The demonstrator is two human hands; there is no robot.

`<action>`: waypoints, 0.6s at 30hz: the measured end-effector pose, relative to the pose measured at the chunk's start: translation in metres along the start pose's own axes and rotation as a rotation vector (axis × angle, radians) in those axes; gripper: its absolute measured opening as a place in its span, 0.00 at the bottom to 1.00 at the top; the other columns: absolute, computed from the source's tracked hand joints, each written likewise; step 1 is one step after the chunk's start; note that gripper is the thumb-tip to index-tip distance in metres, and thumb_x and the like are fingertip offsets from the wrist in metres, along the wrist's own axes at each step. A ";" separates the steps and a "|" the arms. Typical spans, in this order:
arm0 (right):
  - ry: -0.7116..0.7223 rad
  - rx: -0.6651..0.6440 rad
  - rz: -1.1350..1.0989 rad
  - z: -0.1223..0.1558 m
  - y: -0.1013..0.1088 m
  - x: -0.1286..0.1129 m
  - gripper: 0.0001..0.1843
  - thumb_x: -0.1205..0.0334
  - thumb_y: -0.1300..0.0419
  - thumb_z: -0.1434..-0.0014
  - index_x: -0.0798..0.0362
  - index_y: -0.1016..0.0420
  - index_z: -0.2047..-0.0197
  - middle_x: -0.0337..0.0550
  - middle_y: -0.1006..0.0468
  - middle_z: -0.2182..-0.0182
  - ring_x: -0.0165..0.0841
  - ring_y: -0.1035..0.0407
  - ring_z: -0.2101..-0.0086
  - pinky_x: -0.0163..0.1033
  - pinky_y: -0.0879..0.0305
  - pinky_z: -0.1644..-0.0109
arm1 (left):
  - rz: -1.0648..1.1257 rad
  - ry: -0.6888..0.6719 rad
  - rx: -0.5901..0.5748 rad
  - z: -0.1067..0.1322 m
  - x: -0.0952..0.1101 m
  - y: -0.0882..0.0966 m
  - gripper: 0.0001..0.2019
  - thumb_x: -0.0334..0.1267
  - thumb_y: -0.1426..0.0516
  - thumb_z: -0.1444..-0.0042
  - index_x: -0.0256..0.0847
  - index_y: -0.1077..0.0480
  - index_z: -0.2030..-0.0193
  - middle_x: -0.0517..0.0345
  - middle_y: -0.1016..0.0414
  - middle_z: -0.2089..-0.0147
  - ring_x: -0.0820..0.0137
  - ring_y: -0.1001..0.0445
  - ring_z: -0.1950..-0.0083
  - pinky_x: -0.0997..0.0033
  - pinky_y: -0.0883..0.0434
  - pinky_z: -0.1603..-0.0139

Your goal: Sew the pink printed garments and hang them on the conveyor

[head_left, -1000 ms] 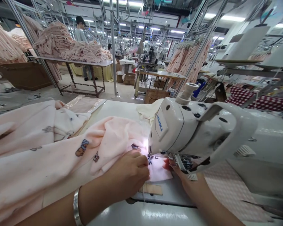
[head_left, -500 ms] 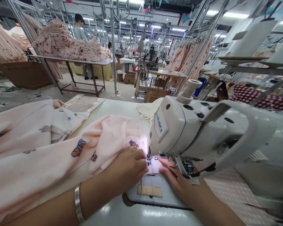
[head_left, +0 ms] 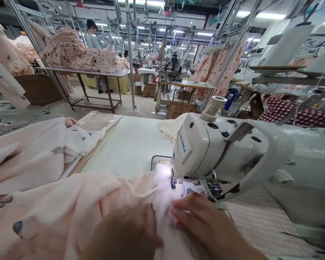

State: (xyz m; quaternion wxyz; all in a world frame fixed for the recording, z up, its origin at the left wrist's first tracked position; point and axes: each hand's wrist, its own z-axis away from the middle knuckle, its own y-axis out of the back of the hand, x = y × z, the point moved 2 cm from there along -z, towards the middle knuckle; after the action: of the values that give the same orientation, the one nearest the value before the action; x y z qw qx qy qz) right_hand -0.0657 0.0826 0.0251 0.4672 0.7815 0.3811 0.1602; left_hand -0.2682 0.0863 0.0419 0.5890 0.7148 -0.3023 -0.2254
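Note:
A white JUKI sewing machine [head_left: 203,148] stands before me, its lamp lighting the needle area. Pale pink printed fabric [head_left: 83,202] drapes over the table's left side and runs toward the presser foot [head_left: 173,183]. Low in the view, my left hand [head_left: 127,231] lies over the fabric, but motion smears its fingers. Just in front of the presser foot, my right hand [head_left: 203,220] has its fingertips pressed together on the bunched fabric, seemingly gripping it. The cloth hides part of the machine bed.
More pink fabric [head_left: 43,151] and a flat plastic-wrapped piece [head_left: 97,121] lie at the table's left. A cream cloth scrap [head_left: 169,127] rests behind the machine head. Scissors [head_left: 300,236] lie at right. A person [head_left: 92,38] stands beyond a table piled with garments [head_left: 62,47].
The fabric has been drawn toward me, uncovering white tabletop and a plate left of the needle. My left hand has moved left and nearer; my right hand has come nearer to me.

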 end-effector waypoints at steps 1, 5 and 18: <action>0.037 -0.015 -0.047 -0.001 -0.003 -0.008 0.09 0.67 0.48 0.36 0.53 0.26 0.61 0.41 0.21 0.65 0.32 0.30 0.66 0.40 0.37 0.62 | -0.020 -0.103 0.060 -0.007 0.007 0.000 0.05 0.29 0.44 0.49 0.38 0.27 0.66 0.53 0.28 0.73 0.62 0.30 0.74 0.64 0.31 0.75; 0.124 -0.015 -0.093 0.005 -0.020 -0.023 0.12 0.61 0.45 0.36 0.52 0.29 0.71 0.34 0.23 0.72 0.30 0.34 0.71 0.40 0.43 0.70 | 0.060 -0.304 0.150 -0.034 0.002 -0.018 0.06 0.31 0.48 0.43 0.37 0.30 0.61 0.52 0.26 0.59 0.61 0.29 0.58 0.50 0.36 0.44; 0.003 0.038 -0.023 0.001 -0.024 -0.005 0.09 0.61 0.48 0.34 0.54 0.28 0.57 0.37 0.21 0.58 0.31 0.31 0.54 0.36 0.35 0.53 | 0.305 -0.382 0.094 -0.072 -0.049 -0.031 0.05 0.34 0.49 0.37 0.43 0.31 0.61 0.60 0.26 0.56 0.69 0.30 0.54 0.64 0.43 0.40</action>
State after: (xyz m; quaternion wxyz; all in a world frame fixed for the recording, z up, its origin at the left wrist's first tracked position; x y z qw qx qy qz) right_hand -0.0794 0.0846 0.0053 0.4536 0.7856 0.3937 0.1485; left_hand -0.2497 0.1751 0.0247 0.5143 0.6322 -0.5225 -0.2506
